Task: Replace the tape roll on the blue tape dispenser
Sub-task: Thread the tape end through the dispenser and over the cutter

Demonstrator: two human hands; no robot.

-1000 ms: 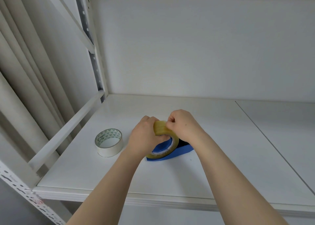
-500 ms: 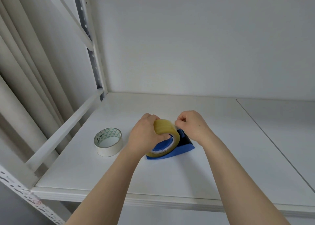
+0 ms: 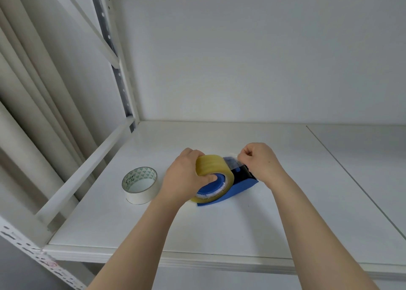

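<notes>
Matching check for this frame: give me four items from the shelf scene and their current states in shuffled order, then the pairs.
Items:
1. yellowish tape roll
2. white tape roll
3. left hand
4. right hand

States:
A. pinching the clear tape end
B. lying flat, untouched
C. mounted on the blue dispenser
D. steadying the mounted roll

Pairs: 1-C, 2-B, 3-D, 4-A

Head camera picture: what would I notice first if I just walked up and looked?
Probably the yellowish tape roll on the blue tape dispenser, mid-shelf, bright against the white shelf. The left hand grips the roll while the right hand pinches a clear strip of tape above the dispenser's front. A white tape roll lies flat further left.
</notes>
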